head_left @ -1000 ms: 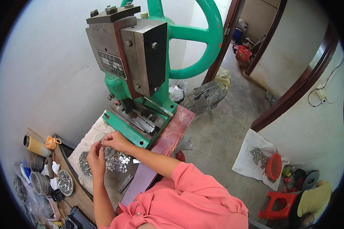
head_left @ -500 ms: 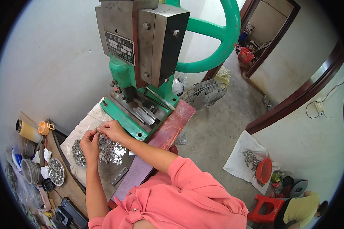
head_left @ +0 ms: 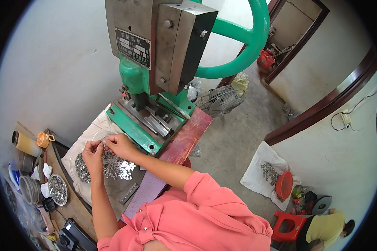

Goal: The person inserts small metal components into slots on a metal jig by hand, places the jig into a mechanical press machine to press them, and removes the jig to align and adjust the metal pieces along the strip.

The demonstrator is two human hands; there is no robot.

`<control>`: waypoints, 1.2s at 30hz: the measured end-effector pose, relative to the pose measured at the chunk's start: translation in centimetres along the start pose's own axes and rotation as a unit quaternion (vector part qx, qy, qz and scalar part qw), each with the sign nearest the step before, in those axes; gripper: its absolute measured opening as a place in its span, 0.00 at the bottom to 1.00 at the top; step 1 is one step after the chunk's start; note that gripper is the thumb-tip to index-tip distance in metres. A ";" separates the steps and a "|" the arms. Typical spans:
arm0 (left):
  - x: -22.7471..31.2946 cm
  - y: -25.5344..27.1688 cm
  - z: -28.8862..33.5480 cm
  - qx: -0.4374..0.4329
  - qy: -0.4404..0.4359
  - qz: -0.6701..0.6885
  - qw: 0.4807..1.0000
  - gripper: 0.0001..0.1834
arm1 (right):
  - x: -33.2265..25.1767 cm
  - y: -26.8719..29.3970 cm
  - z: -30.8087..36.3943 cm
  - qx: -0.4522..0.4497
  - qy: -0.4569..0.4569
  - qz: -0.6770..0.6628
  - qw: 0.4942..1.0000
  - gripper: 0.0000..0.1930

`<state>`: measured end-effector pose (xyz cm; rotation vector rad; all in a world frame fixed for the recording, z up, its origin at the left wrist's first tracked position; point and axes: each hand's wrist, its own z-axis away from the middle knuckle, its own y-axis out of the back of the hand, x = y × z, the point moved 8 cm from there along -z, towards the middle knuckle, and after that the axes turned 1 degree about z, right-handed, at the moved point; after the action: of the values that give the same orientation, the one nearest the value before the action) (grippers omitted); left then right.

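My left hand and my right hand meet with their fingertips pinched together above the work table. Whatever lies between the fingers is too small to make out. Below them sits a clear round tub filled with small silvery metal pieces, with another clear container partly hidden behind my hands. A loose heap of shiny flat metal pieces spreads beside my right wrist. Just beyond my hands stands a green and grey hand press, its metal die mounted on the green base. Neither hand touches the press.
A perforated metal strip lies near me on the table. At the left, a side table holds a dish of metal pieces. A fan stands on the floor behind the press. At right, a person is beside a red stool.
The whole view has shifted slightly as my head moved. My hands stay pinched together over the tub, with only a small shift of the fingers.
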<state>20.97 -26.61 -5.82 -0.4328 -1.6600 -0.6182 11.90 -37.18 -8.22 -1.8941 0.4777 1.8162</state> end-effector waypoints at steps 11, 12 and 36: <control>0.4 -0.3 1.5 -0.015 0.079 0.109 0.991 0.05 | 0.1 0.1 0.2 -0.013 -0.058 -0.098 0.993 0.10; 0.1 -0.1 1.5 -0.014 0.082 0.110 0.991 0.05 | 0.2 0.0 0.2 -0.014 -0.060 -0.098 0.993 0.10; -0.6 0.4 2.1 -0.041 0.088 0.153 0.983 0.07 | -2.9 0.8 0.5 0.009 0.010 0.054 0.998 0.09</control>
<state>19.73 -24.96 -6.53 -0.6606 -1.3687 -0.4802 10.88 -37.76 -5.43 -1.9092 0.6116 1.8557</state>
